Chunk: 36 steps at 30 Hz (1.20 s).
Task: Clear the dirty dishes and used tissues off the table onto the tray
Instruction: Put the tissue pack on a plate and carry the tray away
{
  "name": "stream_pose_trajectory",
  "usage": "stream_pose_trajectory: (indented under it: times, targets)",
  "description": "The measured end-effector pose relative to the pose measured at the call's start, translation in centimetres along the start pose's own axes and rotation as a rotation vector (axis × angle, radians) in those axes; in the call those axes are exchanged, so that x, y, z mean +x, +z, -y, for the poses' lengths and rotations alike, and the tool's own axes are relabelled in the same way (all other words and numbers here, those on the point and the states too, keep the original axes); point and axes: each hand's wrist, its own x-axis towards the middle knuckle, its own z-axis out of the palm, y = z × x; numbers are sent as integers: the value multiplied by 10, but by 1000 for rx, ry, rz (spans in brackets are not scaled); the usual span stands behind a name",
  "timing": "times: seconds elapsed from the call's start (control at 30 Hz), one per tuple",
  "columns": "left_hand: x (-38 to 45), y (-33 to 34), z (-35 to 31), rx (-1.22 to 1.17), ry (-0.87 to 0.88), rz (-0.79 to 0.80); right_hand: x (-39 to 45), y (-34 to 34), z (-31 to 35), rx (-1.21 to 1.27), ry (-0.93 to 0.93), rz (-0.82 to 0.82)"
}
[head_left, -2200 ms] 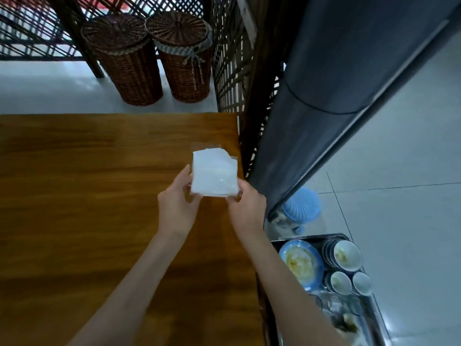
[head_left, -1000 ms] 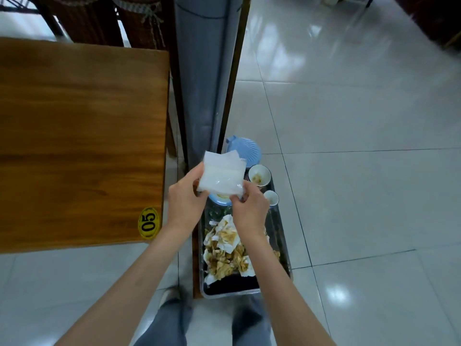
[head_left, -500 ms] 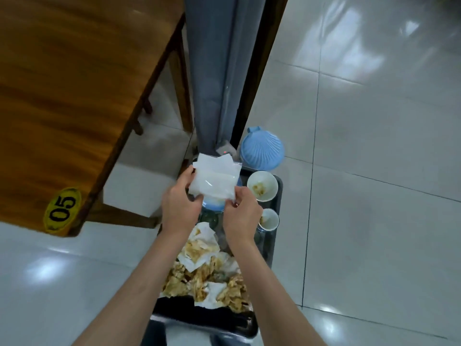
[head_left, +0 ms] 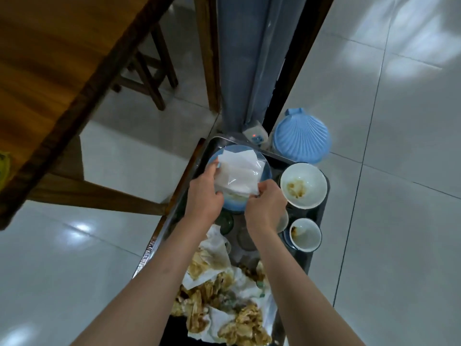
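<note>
The tissue pack (head_left: 238, 174), a clear wrapper with white tissues inside, was held between both hands just above the blue plate (head_left: 265, 171) at the far end of the tray (head_left: 199, 156). The left hand (head_left: 203, 196) gripped its left edge with curled fingers, and the right hand (head_left: 265, 206) pinched its lower right corner. A couple of seconds earlier the same pack had been held over the table (head_left: 50, 71); since then the person had turned and carried it to the tray on the floor, so the table had slid off to the upper left. That suggests the pack was about to be set down on the plate, though it had not yet been released. Beside the plate sat a stained bowl (head_left: 303, 185) and a smaller cup (head_left: 305, 234), and soiled tissues (head_left: 224, 303) filled the near end. A blue shell-shaped lid (head_left: 301, 136) lay on the floor beyond the tray
</note>
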Motion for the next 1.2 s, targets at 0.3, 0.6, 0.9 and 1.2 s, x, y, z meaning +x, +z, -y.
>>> stream_pose_trajectory:
  times: [0.3, 0.6, 0.9, 1.2]
  targets:
    - [7, 11, 5, 24, -9, 5, 3, 4, -1, 58, 48, 61]
    - [-13, -5, 3, -63, -6, -124, -22, -15, 8, 65, -44, 87]
    - [-101, -57, -3, -191, -103, -196, -92, -80, 36, -47, -289, 213]
    - [-161, -69, -17, -249, -261, -419, -101, -105, 53, -184, -448, 454]
